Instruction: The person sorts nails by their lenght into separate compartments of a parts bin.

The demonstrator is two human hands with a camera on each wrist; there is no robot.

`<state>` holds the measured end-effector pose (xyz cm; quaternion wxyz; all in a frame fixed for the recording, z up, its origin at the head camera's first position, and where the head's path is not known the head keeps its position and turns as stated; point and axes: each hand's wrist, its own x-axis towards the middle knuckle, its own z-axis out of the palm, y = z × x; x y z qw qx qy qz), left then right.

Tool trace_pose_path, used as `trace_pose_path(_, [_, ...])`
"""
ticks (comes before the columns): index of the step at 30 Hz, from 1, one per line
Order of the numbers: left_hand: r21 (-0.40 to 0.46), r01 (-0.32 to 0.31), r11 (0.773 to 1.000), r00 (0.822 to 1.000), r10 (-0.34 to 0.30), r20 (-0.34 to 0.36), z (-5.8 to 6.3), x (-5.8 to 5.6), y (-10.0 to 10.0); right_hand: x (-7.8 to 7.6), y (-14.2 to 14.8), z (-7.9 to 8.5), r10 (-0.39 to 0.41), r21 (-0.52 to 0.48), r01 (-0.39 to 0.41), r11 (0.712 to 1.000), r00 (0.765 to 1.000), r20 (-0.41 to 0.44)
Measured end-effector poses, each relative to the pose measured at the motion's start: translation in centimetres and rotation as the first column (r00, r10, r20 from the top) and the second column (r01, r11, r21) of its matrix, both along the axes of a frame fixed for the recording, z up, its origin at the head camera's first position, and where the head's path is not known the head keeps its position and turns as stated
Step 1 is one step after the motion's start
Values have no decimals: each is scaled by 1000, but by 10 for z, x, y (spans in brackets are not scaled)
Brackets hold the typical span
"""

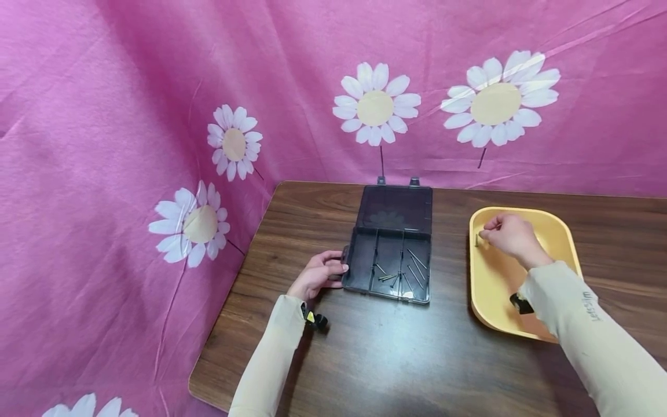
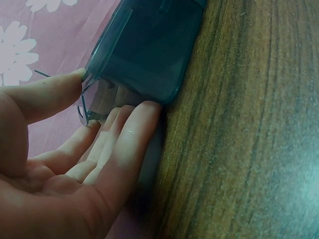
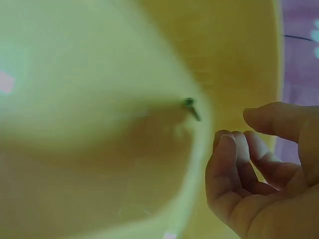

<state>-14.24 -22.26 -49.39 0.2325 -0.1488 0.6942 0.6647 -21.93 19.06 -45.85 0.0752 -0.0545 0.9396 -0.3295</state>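
Observation:
A dark translucent compartment box [image 1: 388, 263] lies on the table with its lid [image 1: 396, 208] folded back. My left hand [image 1: 319, 274] grips its left side. In the left wrist view the thumb [image 2: 55, 95] lies against the box's [image 2: 144, 55] edge, the fingers opposite. Several screws [image 1: 417, 266] lie in the right compartment, and others, one brass-coloured [image 1: 387, 277], in the middle one. Inside a yellow basin [image 1: 495, 289] my right hand [image 1: 510, 236] hovers near a small dark screw [image 3: 191, 108] by the wall. Its thumb and fingertips are apart, holding nothing.
The wooden table [image 1: 365, 365] has its left edge near my left forearm. A pink cloth with daisies [image 1: 297, 75] hangs behind and to the left. Upright dividers [image 1: 374, 260] split the box into three compartments.

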Motion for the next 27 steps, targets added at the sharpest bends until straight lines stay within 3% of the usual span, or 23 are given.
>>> trace_pose_path(6, [2,-3,1000,1000,3,-2,0,1,0,-4,-6,-15,30,41,-28,999,999,-38])
trace_pose_path(14, [5,-8,1000,1000,8,5,0,0,1,-7,-13,-27,13,77,-6,997,996,-87])
trace_pose_path(27, [-6,-13,1000,1000,13,5,0,0,1,-4,-12,-25,11,88,-7,996,999,-37])
